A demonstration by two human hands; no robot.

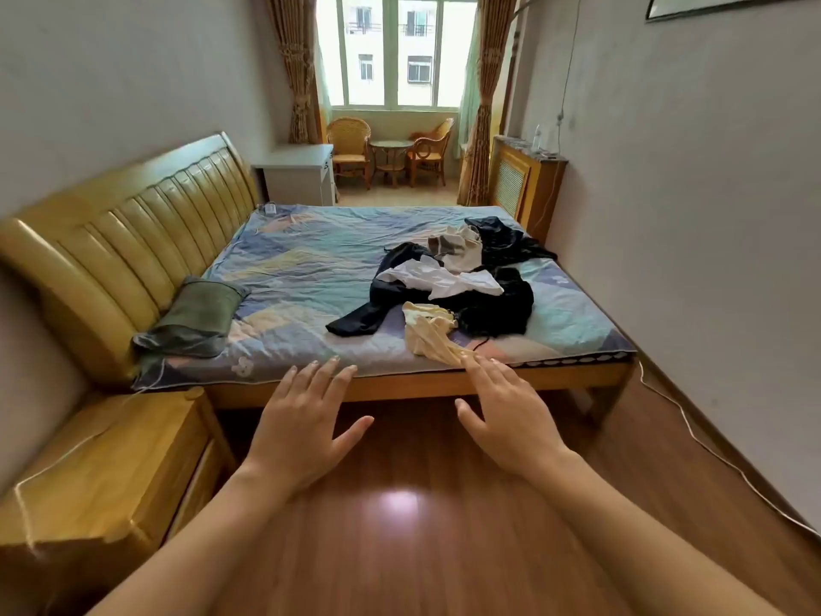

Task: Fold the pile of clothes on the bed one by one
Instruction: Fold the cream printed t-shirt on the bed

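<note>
Your left hand [306,422] and right hand [506,415] both reached out spread and empty — the pile of clothes [453,282] lay unfolded on the bed [284,277]. You needed the near cream garment [428,333] alone — lifted clear first.

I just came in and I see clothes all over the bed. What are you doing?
A person is standing at the side of the bed, about to fold clothes. A messy pile of clothes, mostly black and white, lies unfolded on the patterned bedcover. Both hands reach forward with fingers spread. The right hand has its fingertips at the cream garment nearest the bed's edge, while the left hand hovers by the edge holding nothing. Nothing looks folded yet.
</note>
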